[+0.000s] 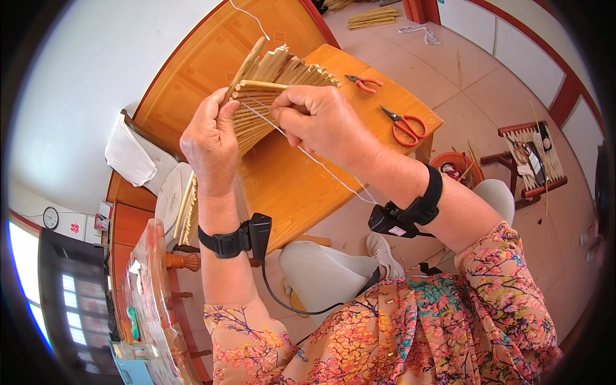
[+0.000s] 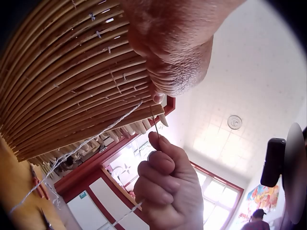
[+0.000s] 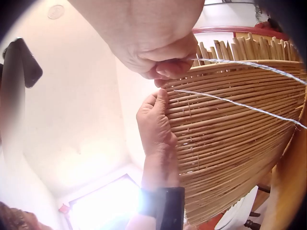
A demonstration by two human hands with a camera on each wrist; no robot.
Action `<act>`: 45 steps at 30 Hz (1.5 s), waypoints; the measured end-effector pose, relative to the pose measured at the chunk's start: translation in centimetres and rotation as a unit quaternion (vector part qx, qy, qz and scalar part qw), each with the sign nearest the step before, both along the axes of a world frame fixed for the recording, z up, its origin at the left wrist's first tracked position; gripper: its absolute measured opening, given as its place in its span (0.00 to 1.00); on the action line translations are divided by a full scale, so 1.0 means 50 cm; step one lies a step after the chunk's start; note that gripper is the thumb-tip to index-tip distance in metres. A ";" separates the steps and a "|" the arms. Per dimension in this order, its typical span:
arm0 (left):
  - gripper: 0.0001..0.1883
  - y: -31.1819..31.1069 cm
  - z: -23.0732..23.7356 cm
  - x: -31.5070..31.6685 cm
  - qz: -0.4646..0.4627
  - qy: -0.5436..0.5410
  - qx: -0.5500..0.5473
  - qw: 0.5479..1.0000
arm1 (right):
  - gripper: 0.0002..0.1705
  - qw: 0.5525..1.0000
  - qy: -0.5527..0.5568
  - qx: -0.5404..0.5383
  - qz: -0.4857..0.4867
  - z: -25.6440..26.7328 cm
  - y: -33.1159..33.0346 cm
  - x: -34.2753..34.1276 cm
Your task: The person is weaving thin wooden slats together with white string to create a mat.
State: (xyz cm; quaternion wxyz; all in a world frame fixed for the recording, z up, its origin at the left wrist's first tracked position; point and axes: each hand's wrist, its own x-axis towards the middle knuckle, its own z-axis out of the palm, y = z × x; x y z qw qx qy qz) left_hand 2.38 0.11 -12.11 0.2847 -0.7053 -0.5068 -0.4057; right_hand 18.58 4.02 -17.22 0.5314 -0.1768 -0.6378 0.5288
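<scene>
Slender stalks are stitched side by side into a curved mat [image 1: 253, 125], which stands over the wooden table. At its near corner, my left hand [image 1: 215, 141] grips the edge, the thumb over the stalk ends. My right hand [image 1: 321, 119] is just to the right, fingers curled. Between its thumb and forefinger it pinches a thin needle [image 2: 154, 122], whose tip reaches the stalks by the left fingertips. White thread [image 1: 327, 170] runs from the mat's edge down past the right wrist; in the right wrist view, two strands of thread [image 3: 240, 103] cross the mat.
On the table [image 1: 282, 215] lie red-handled pliers [image 1: 364, 83] and red-handled scissors [image 1: 407, 128]. An orange basket [image 1: 471, 168] and a stool with a woven seat [image 1: 536, 154] stand on the floor to the right. A cushioned chair [image 1: 151, 163] is at left.
</scene>
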 end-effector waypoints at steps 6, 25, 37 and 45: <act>0.06 -0.005 -0.012 0.006 0.000 -0.011 0.003 1.000 | 0.09 0.997 -0.046 -0.059 0.029 0.027 -0.009 0.019; 0.16 -0.193 -0.273 0.058 0.017 0.057 0.026 0.998 | 0.08 0.977 -0.172 -0.084 0.095 -0.208 -0.160 0.104; 0.15 -0.208 -0.284 0.058 0.020 0.055 0.022 0.998 | 0.05 0.981 -0.146 -0.070 0.106 -0.253 -0.158 0.096; 0.16 -0.219 -0.291 0.063 0.019 0.040 -0.002 0.999 | 0.04 0.982 -0.158 -0.028 0.096 -0.252 -0.172 0.095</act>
